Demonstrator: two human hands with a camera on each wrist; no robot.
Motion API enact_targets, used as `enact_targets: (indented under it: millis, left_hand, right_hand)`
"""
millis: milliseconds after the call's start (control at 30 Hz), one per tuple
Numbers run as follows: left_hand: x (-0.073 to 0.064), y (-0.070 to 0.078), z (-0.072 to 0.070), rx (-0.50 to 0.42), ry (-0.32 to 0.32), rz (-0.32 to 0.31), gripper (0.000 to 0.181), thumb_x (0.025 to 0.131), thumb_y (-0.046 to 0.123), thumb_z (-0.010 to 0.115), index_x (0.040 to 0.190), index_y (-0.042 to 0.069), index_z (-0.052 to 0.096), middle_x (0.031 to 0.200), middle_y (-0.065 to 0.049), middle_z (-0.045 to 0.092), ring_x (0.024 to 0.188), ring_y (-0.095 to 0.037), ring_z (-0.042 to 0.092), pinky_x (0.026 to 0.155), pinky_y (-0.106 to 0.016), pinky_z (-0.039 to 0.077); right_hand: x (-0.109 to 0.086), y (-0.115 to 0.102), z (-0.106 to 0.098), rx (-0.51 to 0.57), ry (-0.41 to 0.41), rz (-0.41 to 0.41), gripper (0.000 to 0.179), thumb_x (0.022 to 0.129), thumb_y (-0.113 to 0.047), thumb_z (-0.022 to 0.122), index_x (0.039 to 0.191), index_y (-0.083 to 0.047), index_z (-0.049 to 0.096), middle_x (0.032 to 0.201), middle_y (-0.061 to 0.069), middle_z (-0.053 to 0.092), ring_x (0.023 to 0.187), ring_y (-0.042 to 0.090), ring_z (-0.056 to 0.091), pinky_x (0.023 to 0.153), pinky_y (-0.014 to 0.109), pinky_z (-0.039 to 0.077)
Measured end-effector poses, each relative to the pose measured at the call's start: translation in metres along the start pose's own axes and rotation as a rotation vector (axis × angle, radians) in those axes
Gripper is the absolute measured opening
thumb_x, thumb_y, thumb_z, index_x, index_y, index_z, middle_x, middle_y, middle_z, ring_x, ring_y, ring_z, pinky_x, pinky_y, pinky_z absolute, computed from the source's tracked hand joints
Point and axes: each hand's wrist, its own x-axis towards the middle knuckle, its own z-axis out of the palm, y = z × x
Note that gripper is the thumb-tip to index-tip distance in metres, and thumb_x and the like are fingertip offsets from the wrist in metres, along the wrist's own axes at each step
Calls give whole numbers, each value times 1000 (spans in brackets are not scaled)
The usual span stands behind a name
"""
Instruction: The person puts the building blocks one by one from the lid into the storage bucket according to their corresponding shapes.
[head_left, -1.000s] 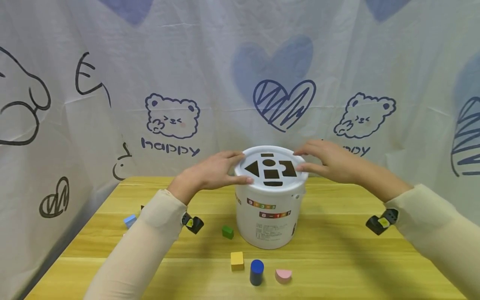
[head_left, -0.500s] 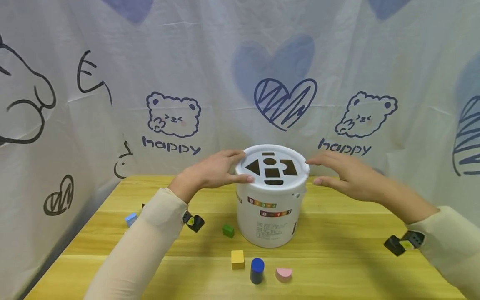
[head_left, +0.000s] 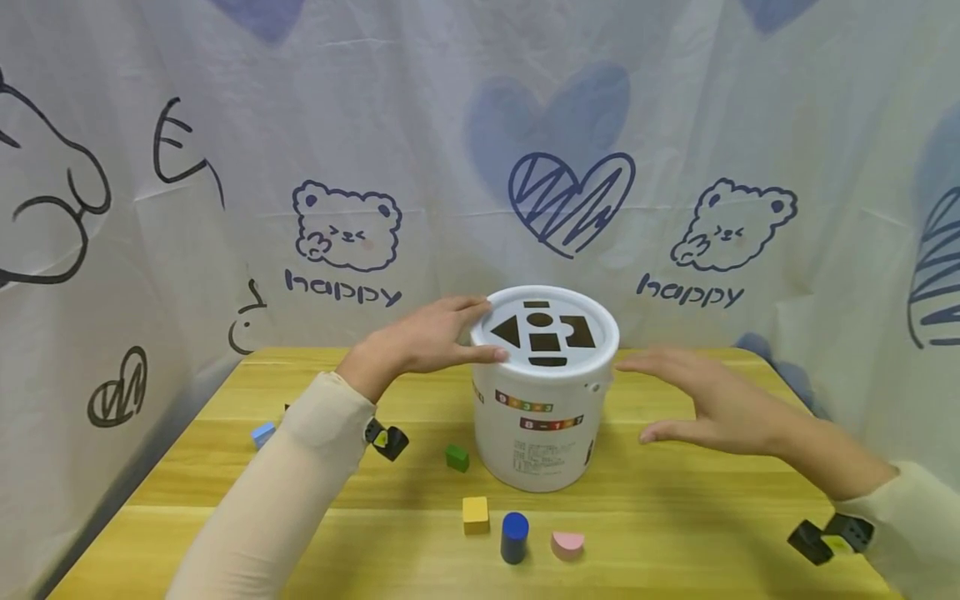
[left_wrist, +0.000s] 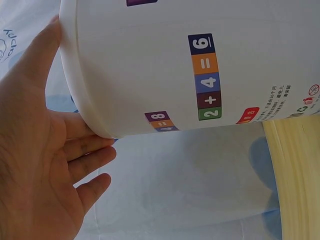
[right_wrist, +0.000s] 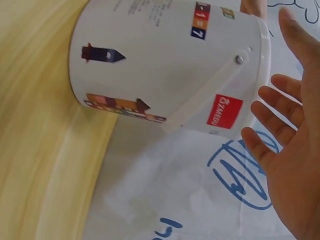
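A white bucket (head_left: 536, 450) with printed sums stands upright on the table, its lid (head_left: 579, 357) cut with dark shape holes. On the lid's left edge rests my left hand (head_left: 420, 340), thumb over the rim and relaxed fingers along the far side. The left wrist view shows those fingertips against the bucket's rim (left_wrist: 75, 65). To the right of the bucket, my right hand (head_left: 723, 410) is held in the air with fingers spread and holds nothing. In the right wrist view, the bucket's white handle (right_wrist: 207, 92) hangs down its side near my right hand (right_wrist: 300, 120).
In front of the bucket sit a green block (head_left: 457, 457), a yellow block (head_left: 475, 516), a blue cylinder (head_left: 514, 537) and a pink half-round block (head_left: 567, 546). A light blue block (head_left: 263, 434) lies by my left sleeve (head_left: 277, 483). A printed curtain (head_left: 450, 125) hangs behind the wooden table (head_left: 675, 517).
My right hand has left the lid's right edge and moved right and down toward me, its fingers spreading. The left hand stays on the rim, and the bucket and blocks stay put.
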Motion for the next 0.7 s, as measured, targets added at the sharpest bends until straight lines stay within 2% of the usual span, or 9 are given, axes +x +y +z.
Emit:
enact_targets:
  millis: [133,367,533,700]
  left_hand:
    - [-1,0,-1,3,-2,1,103,80,84,45,155,15,28,160,-5,25,144,-29,24,116,-51,23]
    - [-1,0,0,4,0,-12,104,79,85,44,155,16,28,160,-5,24,144,-29,24,116,-52,23]
    - [-1,0,0,2,1,-13,104,79,85,44,155,16,29,160,-4,25,144,-28,24,116,-51,23]
    - [0,0,1,-2,5,-11,104,79,85,44,155,16,29,160,-5,25,144,-28,25,116,-51,23]
  right_hand:
    - [-4,-3,9,12,-6,-39,72,79,-40,81,141,-17,51,137,2,55,124,25,52,98,52,47]
    - [-10,-8,27,64,-24,-69,62,84,-38,78,138,-19,54,134,-6,56,121,17,54,96,47,50]
    - [-15,-13,41,120,-48,-59,57,86,-35,76,137,-19,56,132,-8,57,119,15,55,95,47,51]
    - [-19,-16,55,151,-98,-20,55,89,-42,71,137,-21,55,133,-5,58,120,15,55,95,48,51]
